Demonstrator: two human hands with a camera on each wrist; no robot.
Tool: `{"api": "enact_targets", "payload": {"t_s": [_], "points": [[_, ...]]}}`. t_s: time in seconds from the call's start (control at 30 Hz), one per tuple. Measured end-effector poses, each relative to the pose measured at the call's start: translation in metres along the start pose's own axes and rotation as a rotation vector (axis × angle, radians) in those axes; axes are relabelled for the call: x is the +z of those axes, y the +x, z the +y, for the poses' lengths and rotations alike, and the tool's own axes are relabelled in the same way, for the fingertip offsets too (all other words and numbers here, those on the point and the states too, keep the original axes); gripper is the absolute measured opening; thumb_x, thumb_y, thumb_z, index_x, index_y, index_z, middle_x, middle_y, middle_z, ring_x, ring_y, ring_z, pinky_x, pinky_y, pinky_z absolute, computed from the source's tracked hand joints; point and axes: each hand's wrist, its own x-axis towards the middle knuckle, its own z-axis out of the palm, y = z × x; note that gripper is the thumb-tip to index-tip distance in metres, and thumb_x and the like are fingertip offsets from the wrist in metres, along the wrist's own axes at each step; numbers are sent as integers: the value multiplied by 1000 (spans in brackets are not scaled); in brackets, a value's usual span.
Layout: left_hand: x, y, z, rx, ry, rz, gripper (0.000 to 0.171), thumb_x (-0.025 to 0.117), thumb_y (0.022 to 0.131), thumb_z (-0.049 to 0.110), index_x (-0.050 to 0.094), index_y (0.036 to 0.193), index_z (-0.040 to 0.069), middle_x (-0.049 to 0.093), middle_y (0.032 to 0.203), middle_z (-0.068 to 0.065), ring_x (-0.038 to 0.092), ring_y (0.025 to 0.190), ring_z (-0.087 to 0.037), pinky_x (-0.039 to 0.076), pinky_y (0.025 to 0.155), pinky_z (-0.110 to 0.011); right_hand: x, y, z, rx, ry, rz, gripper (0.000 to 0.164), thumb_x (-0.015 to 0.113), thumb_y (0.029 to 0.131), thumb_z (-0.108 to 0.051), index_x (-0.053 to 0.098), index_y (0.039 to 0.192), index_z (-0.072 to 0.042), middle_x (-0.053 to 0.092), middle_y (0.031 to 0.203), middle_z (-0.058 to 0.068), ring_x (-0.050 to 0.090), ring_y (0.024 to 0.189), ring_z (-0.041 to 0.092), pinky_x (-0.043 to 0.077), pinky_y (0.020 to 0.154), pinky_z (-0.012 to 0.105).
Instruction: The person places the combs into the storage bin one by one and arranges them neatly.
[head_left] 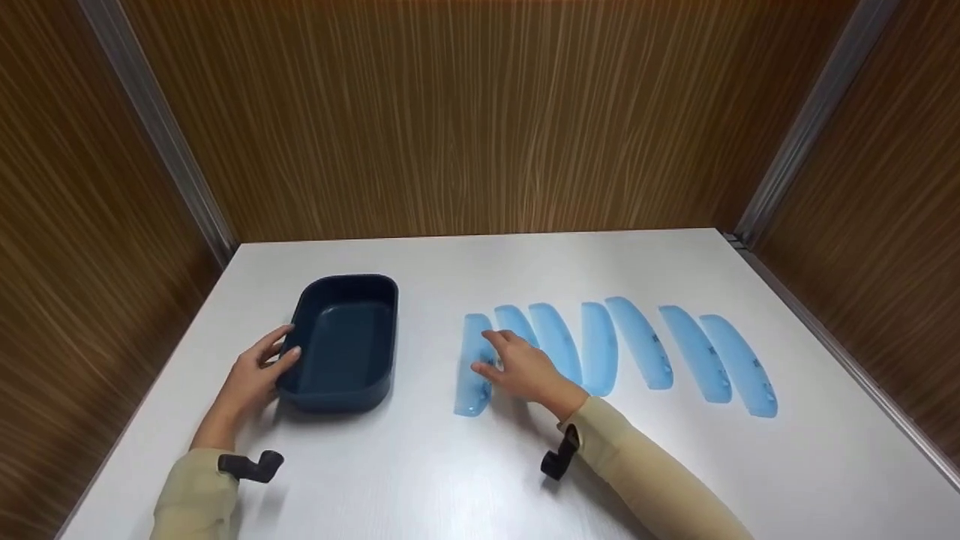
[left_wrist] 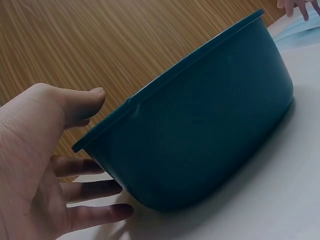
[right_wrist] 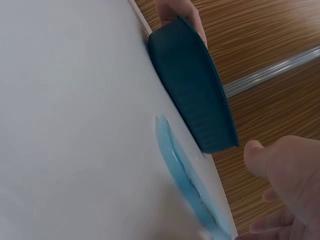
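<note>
A dark teal-blue tub [head_left: 337, 405] with rounded corners stands on the white table at the left. My left hand [head_left: 255, 375] is at its left rim. The thumb is above the rim and the other fingers lie along the outer wall, lightly bent. Over the leftmost of several long, curved, glossy light-blue pieces [head_left: 472, 352] is my right hand [head_left: 525, 367], fingers spread and holding nothing. In the right wrist view that light-blue piece [right_wrist: 175, 165] has a wrinkled edge, and a gap shows between the thumb and the fingers.
The other curved light-blue pieces, such as the rightmost one [head_left: 739, 364], lie in a slanted row to the right. Wood-grain panels [head_left: 480, 120] enclose the table [head_left: 427, 465] at the back and both sides. Metal posts [head_left: 169, 142] run up the corners.
</note>
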Motion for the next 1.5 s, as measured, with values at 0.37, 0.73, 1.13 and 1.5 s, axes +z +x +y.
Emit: {"api": "enact_targets", "payload": {"t_s": [0.37,0.73,1.13,1.5], "points": [[-1,-3,-7,-24,-166,-40,61,57,94,22,27,146,14,28,143,-28,42,118,-44,48,81,-41,7,8,-9,109,45,-54,67,59,89,-44,42,137,-2,46,124,27,56,101,31,46,84,43],[1,-1,-17,-23,-303,-52,56,56,94,26,32,144,14,34,141,-24,48,115,-31,50,79,-37,17,17,-16,211,30,2,76,69,83,-38,36,138,4,46,117,28,54,98,33,46,82,44],[2,-1,-18,-27,-311,-62,51,53,96,19,33,143,13,34,138,-29,45,117,-38,49,79,-38,21,29,-27,382,46,-92,79,74,81,-30,33,141,1,33,136,32,55,103,35,47,84,44],[3,-3,-13,-37,-324,-79,53,51,97,19,29,145,14,33,138,-30,46,116,-39,49,80,-40,25,38,-35,470,29,-32,68,81,70,-33,50,118,4,45,113,24,56,83,33,49,69,43]]}}
